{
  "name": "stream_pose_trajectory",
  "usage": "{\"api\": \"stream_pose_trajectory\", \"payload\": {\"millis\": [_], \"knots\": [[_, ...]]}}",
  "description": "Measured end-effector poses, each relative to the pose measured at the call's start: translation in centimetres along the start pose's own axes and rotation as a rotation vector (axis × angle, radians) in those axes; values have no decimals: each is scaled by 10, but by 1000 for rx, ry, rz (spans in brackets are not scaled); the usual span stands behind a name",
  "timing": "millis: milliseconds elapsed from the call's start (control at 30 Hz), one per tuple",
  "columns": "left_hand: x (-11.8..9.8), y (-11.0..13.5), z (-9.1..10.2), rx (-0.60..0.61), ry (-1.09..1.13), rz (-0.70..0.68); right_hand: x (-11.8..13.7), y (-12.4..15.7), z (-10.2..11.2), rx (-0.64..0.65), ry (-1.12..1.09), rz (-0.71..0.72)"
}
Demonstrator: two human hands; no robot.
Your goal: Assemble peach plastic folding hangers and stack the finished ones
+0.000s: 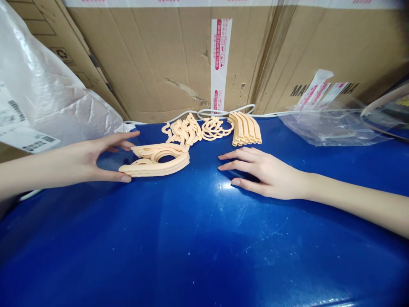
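the stack of curved beige pieces lies on the blue table surface, just right of the left hand, its long axis running roughly left to right. the left hand is nearer: thumb and fingers spread about the stack's left end; a firm grip cannot be confirmed. the right hand is open, empty, well apart rightward.

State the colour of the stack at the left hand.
Pale peach: the stack, head view.
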State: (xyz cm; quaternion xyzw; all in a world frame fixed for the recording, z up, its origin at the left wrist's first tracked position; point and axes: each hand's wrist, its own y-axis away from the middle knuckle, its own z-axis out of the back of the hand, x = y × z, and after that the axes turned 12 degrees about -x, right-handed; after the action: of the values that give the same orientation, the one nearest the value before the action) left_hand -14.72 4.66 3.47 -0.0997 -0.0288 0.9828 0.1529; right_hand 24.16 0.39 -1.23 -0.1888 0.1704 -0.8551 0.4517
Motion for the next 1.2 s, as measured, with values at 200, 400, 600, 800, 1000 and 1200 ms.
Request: {"api": "stream_pose_trajectory", "payload": {"millis": [200, 400, 600, 800, 1000, 1200], "knots": [[0, 1, -1, 17, -1, 15, 0, 0, 0, 2, 5, -2], [-5, 1, -3, 26, 23, 31, 0, 1, 1, 1, 4, -2], [-8, 0, -1, 12, 14, 52, 5, -4, 1, 21, 12, -20], [-11, 0, -1, 15, 44, 77, 16, -29, -4, 110, -58, -7], [-11, 1, 0, 18, 14, 59, 21, -46, -16, 75, -201, -62], [-10, -1, -2, 11, 33, 58, 21, -47, -22, 70, -230, -58]]}}
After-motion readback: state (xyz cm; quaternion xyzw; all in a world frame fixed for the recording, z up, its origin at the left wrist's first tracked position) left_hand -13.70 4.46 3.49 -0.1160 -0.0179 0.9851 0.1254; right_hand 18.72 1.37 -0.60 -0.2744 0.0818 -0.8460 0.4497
